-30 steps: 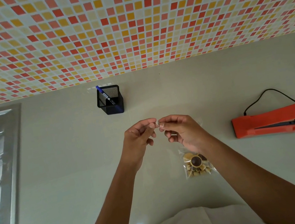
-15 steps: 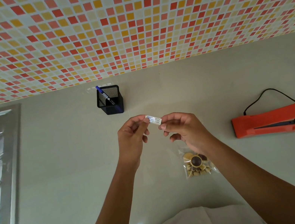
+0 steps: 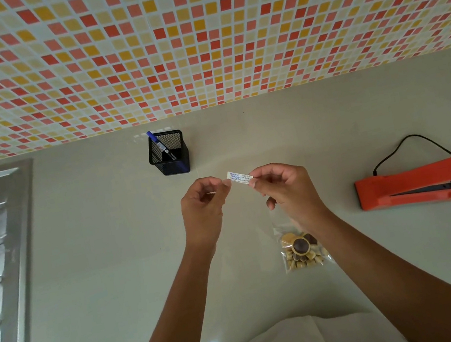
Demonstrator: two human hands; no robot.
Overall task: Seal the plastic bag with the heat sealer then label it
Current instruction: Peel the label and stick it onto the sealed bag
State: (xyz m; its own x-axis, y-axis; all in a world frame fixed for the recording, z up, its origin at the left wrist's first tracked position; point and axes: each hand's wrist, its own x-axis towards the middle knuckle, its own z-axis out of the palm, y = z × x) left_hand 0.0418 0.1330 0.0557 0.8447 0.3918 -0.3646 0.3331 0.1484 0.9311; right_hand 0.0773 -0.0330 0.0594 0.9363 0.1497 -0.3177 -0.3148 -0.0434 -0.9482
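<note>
Label (image 3: 239, 177) now shows full length, pinched between left hand (image 3: 203, 207) and right hand (image 3: 285, 190) grips.

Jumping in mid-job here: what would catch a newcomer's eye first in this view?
The small white label with blue writing, pinched between the left hand and the right hand above the counter's middle. Below the right wrist lies the clear plastic bag of brown and tan pieces. At the right edge sits the orange heat sealer; behind the hands, a black mesh pen holder.
</note>
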